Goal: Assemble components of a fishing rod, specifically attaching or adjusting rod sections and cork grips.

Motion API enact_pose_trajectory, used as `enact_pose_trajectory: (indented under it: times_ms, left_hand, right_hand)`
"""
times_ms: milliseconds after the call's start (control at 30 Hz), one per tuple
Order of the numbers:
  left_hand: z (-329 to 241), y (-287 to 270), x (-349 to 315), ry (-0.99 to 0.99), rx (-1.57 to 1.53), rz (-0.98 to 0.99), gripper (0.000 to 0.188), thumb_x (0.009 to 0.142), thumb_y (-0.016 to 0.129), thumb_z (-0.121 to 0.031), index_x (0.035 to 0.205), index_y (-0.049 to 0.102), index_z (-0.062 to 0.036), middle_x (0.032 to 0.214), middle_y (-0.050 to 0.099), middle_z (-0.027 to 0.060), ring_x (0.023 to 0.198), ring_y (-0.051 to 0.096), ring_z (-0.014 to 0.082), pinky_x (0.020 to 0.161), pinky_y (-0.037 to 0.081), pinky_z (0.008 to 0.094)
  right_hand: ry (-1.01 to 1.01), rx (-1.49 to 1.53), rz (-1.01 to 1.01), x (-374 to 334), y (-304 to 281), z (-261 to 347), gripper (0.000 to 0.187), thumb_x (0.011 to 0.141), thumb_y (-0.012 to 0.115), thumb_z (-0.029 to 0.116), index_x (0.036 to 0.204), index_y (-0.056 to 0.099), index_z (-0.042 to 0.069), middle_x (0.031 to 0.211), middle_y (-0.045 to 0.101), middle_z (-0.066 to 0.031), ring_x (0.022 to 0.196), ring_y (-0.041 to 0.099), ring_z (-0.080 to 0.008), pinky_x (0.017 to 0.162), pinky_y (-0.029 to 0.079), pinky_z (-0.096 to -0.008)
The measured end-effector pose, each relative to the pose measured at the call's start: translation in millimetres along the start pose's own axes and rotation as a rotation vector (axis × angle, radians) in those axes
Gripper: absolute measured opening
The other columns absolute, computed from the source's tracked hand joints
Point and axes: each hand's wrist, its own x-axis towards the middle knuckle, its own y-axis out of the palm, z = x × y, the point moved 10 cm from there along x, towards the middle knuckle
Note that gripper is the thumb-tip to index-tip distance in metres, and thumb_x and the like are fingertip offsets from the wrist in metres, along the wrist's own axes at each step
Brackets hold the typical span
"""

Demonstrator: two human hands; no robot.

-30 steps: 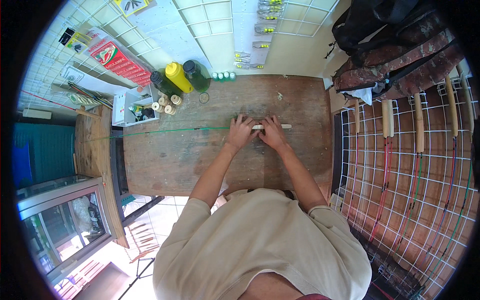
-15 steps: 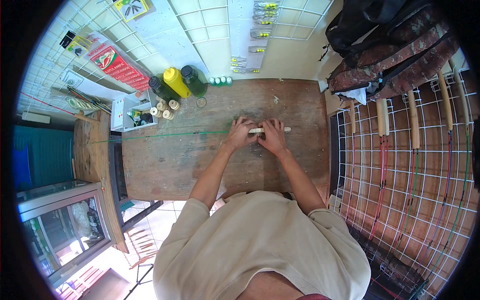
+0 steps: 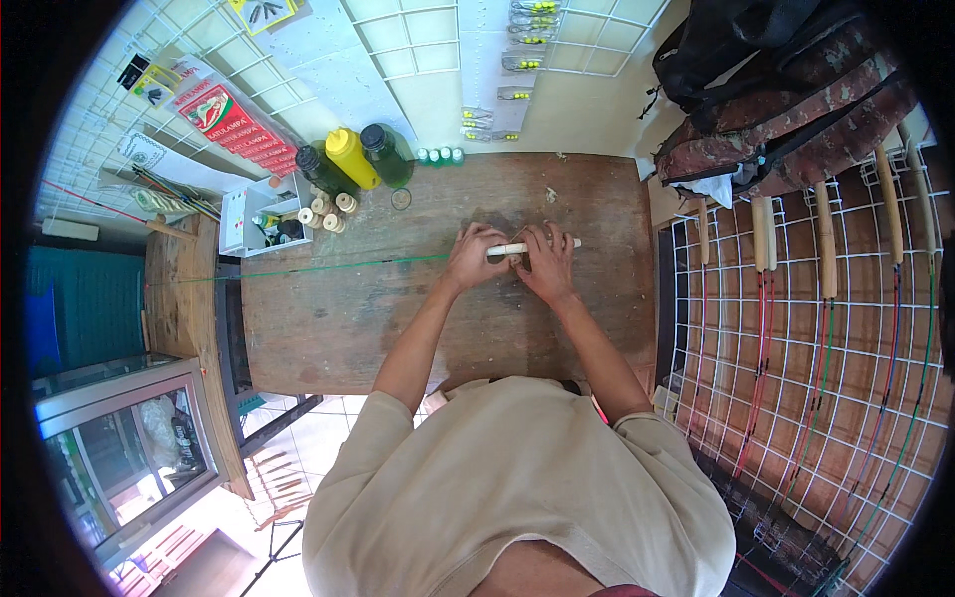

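A slim fishing rod lies crosswise over the wooden table, its pale handle (image 3: 505, 250) between my hands and its thin green shaft (image 3: 338, 267) running off to the left. My left hand (image 3: 472, 259) is closed round the handle where it meets the shaft. With bent fingers, my right hand (image 3: 547, 267) grips the handle nearer its butt, which sticks out to the right. A small tan piece shows under the handle between my thumbs, too small to name.
Wooden spools (image 3: 323, 211), a yellow bottle (image 3: 352, 159), dark bottles (image 3: 387, 157) and a white box (image 3: 235, 221) stand at the back left of the table (image 3: 328, 338). Small green-and-white containers (image 3: 440, 156) line the wall. More rods (image 3: 826, 239) hang on a rack at right, below a camouflage bag (image 3: 776, 139).
The handle has shifted slightly up and to the right, and its right end tilts up a little. More of it shows between my hands, which still hold it.
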Motion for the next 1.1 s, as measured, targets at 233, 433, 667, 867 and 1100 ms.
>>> enact_pose_trajectory:
  times_ms: [233,433,667,867,1100]
  left_hand:
    - [-7,-5,0,-0.034,-0.009,-0.016,0.032,0.071,0.073,-0.029,0.099,0.069,-0.0131,0.113,0.063,0.0008,0.115,0.047,0.0276,0.100,0.033,0.0457]
    - [-14,-4,0,-0.011,-0.002,-0.033,0.033,0.071,0.072,-0.030,0.100,0.069,-0.0140,0.111,0.064,-0.0006,0.114,0.048,0.0266,0.099,0.033,0.0452]
    - [-17,-9,1,0.007,0.030,-0.035,0.033,0.071,0.072,-0.030,0.100,0.070,-0.0138,0.111,0.064,-0.0007,0.112,0.048,0.0257,0.098,0.033,0.0428]
    - [-21,-12,0,0.100,0.035,-0.078,0.030,0.070,0.073,-0.027,0.097,0.071,-0.0140,0.109,0.065,-0.0016,0.112,0.048,0.0252,0.095,0.035,0.0412]
    - [-22,-12,1,0.115,0.076,-0.074,0.030,0.071,0.074,-0.026,0.099,0.071,-0.0141,0.111,0.064,-0.0027,0.114,0.046,0.0242,0.097,0.033,0.0406]
  right_hand:
    - [0.039,-0.058,0.007,3,-7,16,0.062,0.070,0.073,0.033,0.121,0.050,0.005,0.127,0.045,-0.0091,0.131,0.029,-0.0326,0.105,0.021,-0.0541]
    - [0.106,-0.011,-0.018,5,-6,10,0.064,0.067,0.074,0.033,0.120,0.050,0.005,0.126,0.045,-0.0114,0.132,0.028,-0.0339,0.106,0.019,-0.0550]
    - [-0.008,-0.043,-0.099,-4,-13,7,0.056,0.069,0.074,0.029,0.118,0.053,0.011,0.124,0.049,-0.0059,0.128,0.033,-0.0307,0.102,0.024,-0.0521]
    - [-0.068,0.008,-0.086,-5,-24,7,0.054,0.074,0.071,0.030,0.120,0.052,0.011,0.125,0.051,-0.0061,0.123,0.039,-0.0309,0.101,0.028,-0.0481]
    - [-0.061,0.117,-0.066,-4,-32,2,0.057,0.074,0.070,0.031,0.124,0.051,0.009,0.127,0.050,-0.0071,0.117,0.042,-0.0328,0.098,0.033,-0.0457]
